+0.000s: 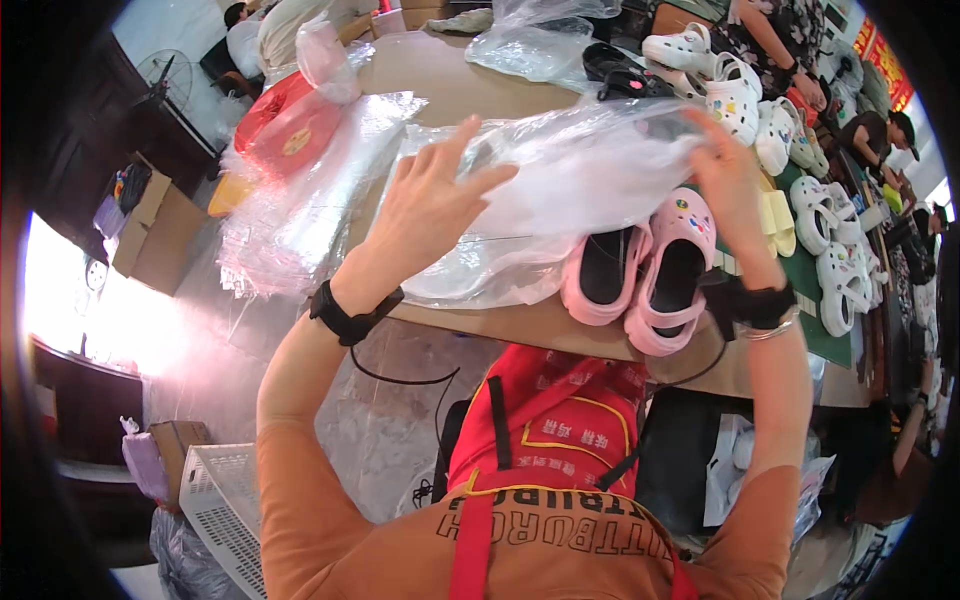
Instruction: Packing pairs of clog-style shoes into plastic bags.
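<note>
A clear plastic bag (590,180) stretches across the table in front of me. My right hand (730,185) grips its right end, with the fingers partly hidden behind the film. Over the bag's left part, my left hand (430,210) hovers with its fingers spread and nothing between them. A pair of pink clogs with black insoles stands at the near table edge, below my right hand. The left clog (572,285) has its front under the bag, while the right clog (690,222) shows colourful charms on its toe.
Stacked clear bags (290,235) lie at the left beside a red round container (290,125). White clogs (838,285), yellow slippers (778,222) and black clogs (625,72) line the right side. Other people work beyond. A white crate (215,500) and a cardboard box (155,235) stand left of the table.
</note>
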{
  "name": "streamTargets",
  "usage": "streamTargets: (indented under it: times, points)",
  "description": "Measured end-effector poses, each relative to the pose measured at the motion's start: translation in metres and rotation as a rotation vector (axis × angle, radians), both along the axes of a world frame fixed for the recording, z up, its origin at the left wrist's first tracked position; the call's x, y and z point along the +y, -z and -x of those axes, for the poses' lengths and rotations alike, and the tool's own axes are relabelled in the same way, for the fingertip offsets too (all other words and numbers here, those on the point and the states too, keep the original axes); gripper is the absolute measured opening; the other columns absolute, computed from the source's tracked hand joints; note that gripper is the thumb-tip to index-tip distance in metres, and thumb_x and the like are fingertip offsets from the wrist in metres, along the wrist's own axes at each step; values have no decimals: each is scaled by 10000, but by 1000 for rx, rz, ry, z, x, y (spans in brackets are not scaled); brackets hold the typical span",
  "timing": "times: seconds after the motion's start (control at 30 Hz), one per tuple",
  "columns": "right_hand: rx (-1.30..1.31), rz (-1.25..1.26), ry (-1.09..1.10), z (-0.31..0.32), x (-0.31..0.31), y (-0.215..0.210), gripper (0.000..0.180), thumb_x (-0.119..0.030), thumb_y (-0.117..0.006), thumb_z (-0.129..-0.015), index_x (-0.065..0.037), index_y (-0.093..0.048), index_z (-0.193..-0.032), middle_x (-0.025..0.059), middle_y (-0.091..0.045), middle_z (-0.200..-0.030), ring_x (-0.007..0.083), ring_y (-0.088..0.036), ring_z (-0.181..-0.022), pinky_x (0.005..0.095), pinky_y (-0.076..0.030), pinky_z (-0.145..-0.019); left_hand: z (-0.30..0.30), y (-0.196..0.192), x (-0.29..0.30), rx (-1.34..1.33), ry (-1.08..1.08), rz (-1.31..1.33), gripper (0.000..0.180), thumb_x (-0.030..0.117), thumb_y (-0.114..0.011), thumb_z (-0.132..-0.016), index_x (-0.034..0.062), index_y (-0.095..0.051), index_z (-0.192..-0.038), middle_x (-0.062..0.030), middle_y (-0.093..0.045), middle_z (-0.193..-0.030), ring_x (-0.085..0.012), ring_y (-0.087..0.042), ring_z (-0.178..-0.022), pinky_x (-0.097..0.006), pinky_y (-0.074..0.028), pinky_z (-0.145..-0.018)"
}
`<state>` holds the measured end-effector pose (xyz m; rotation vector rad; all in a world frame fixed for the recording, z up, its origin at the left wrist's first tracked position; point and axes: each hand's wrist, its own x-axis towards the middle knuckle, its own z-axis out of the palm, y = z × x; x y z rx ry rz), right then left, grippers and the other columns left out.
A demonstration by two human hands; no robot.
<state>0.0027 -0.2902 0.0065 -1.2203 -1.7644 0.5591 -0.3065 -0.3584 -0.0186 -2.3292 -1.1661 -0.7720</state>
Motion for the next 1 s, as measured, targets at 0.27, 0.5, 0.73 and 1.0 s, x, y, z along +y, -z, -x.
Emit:
streamTargets:
  times: [0.27, 0.5, 0.73, 1.0]
  points:
    - [137, -294, 513, -166, 10, -60, 489, -36, -428, -770, -85, -463, -1256, 28, -481, -1246, 81, -526, -902, 185, -427, -642, -31, 20, 2, -555, 150, 515, 311, 78, -576, -780, 88, -564, -1091, -134, -484, -1170, -277, -530, -938, -326, -441, -783]
    - [-9, -262, 665, -260, -67, -3, 579, -3, -388, -751, -82, -352, -1324, 91, -417, -1303, 116, -501, -903, 215, -410, -630, -41, 96, 46, -307, -41, 630, 440, 123, -515, -791, 149, -444, -1225, -133, -433, -1250, -338, -446, -1097, -450, -360, -907]
    - [129, -101, 737, -251, -128, 97, 662, 18, -388, -759, -127, -215, -1381, 77, -276, -1392, 124, -477, -925, 214, -404, -613, 21, 142, 41, 299, 71, 658, 548, 42, -469, -752, 239, -419, -1261, -99, -376, -1314, -302, -362, -1193, -459, -344, -923]
    - [215, 295, 551, -175, -164, 180, 547, 35, -412, -789, -22, -276, -1315, 100, -321, -1339, 175, -451, -1024, 240, -431, -722, 21, 110, 40, 277, 63, 935, 432, -2, -450, -736, 178, -550, -1116, -109, -453, -1245, -285, -404, -1161, -424, -359, -913]
